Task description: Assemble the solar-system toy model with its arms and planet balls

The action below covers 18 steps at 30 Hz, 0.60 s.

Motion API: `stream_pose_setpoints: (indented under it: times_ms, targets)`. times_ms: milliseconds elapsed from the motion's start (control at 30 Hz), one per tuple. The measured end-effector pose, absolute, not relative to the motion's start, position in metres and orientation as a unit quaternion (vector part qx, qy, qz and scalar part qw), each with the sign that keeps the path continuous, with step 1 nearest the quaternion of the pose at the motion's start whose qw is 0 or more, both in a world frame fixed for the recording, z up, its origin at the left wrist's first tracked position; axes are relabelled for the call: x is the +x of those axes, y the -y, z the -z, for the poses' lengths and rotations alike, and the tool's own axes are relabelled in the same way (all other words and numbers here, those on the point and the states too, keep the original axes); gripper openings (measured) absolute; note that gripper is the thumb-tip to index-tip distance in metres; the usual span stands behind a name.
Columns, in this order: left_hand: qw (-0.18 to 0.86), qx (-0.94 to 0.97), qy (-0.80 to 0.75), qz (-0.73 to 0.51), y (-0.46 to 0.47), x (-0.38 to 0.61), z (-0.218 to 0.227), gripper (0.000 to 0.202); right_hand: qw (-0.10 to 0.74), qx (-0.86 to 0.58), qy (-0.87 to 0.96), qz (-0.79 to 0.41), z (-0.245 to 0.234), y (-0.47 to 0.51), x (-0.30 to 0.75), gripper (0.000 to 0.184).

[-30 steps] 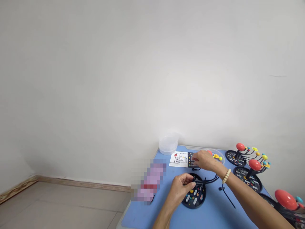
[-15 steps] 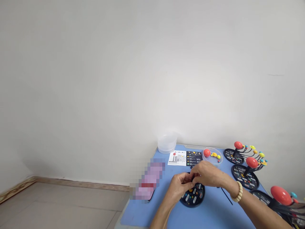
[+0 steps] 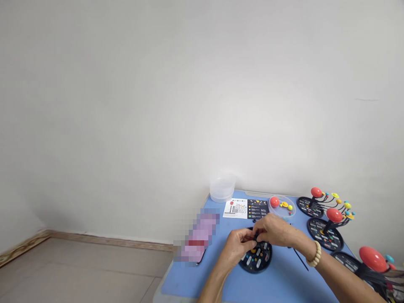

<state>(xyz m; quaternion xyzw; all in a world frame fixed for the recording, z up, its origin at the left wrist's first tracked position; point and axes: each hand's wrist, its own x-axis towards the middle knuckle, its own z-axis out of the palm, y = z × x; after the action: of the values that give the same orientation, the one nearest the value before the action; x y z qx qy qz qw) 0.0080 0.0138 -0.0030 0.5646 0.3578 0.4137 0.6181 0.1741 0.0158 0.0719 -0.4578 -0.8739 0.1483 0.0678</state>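
A round black base [image 3: 257, 260] with coloured planet stickers lies on the blue table [image 3: 277, 282]. My left hand [image 3: 235, 246] and my right hand [image 3: 274, 231] meet just above its far edge, fingers pinched together round small black parts that I cannot make out clearly. My right wrist carries a bead bracelet. A loose black arm piece [image 3: 299, 257] lies on the table to the right of the base.
An instruction sheet [image 3: 246, 208] lies behind the hands. A clear dish [image 3: 282, 205] holds a red ball and small yellow pieces. A clear tub [image 3: 222, 189] stands at the far corner. Three assembled planet models [image 3: 328, 219] stand at the right. A blurred pink object [image 3: 198, 240] lies at the left edge.
My right hand came back from the far side near the instruction sheet and joined my left hand over the black base. The two hands have stayed together since.
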Motion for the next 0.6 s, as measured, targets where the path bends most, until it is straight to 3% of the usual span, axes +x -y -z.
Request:
stream_pose_setpoints:
  times_ms: [433, 600]
  targets:
    - [0.612, 0.545, -0.390, -0.420, -0.012, 0.011, 0.002, 0.013, 0.116, -0.482, 0.862, -0.109, -0.107, -0.015, 0.181, 0.019]
    - [0.613, 0.539, -0.396, -0.420, -0.012, 0.011, 0.001, 0.013, 0.069, -0.524, 0.845, -0.077, -0.104, -0.038, 0.175, 0.016]
